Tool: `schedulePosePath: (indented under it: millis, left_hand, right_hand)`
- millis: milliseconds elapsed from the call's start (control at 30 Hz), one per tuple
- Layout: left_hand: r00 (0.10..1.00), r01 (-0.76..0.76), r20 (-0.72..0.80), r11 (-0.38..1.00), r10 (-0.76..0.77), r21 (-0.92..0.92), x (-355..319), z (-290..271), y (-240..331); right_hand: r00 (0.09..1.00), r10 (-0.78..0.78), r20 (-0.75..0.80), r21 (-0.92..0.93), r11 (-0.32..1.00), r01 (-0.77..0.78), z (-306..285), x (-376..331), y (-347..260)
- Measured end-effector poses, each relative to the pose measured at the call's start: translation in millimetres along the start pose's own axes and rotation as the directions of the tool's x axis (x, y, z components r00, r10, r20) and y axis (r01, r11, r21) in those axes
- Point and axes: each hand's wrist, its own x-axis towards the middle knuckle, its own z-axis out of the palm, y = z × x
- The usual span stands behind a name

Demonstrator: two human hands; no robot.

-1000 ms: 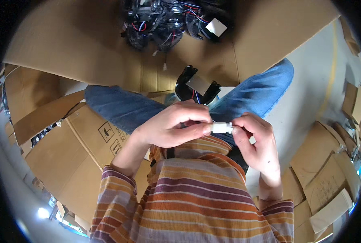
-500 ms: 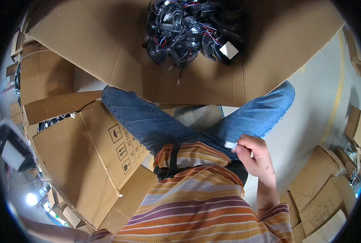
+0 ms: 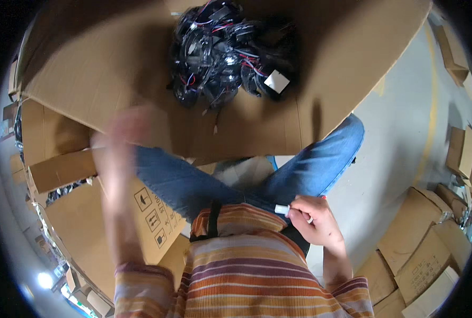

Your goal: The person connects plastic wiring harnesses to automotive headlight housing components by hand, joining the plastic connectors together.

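My left hand is smeared by motion over the near left edge of a large open cardboard box. Its fingers cannot be made out, and nothing plainly shows in them. Inside the box lies a heap of black and clear plastic parts with red, white and blue wires, which look like lamp units. A white square piece sits on the heap's right side. Close to my lap, my right hand pinches a small white piece between thumb and fingers.
To the left stands another cardboard box, its flap partly raised over dark parts. Further cartons stand at the lower right. My jeans-clad legs spread under the big box. A yellow line runs along the grey floor.
My left arm has swung from the lower left up to the big box. A dark part with a pale panel at far left is out of sight. My right hand keeps its white piece.
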Motion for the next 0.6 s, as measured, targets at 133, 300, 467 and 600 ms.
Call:
schedulePosePath:
  millis: [133,300,467,600]
  left_hand:
    - [0.77,0.565,0.577,0.712,-0.272,-0.418,67.6,182.6,-34.3]
    - [0.976,-0.058,0.196,0.976,0.099,-0.209,140.6,283.7,-37.7]
    - [0.864,-0.502,0.226,0.803,0.449,0.321,192.4,314.4,-25.2]
    - [0.77,-0.631,0.445,0.443,0.458,0.636,208.4,338.0,-26.7]
  right_hand:
    - [0.997,0.062,-0.042,0.029,0.998,-0.061,-16.0,-1.1,2.8]
    - [0.977,0.201,-0.069,0.118,0.974,-0.192,-19.6,-1.3,20.0]
    - [0.962,0.266,-0.067,0.159,0.954,-0.253,-23.1,6.6,27.0]
    - [0.949,0.299,-0.101,0.171,0.945,-0.28,-23.9,8.1,32.2]
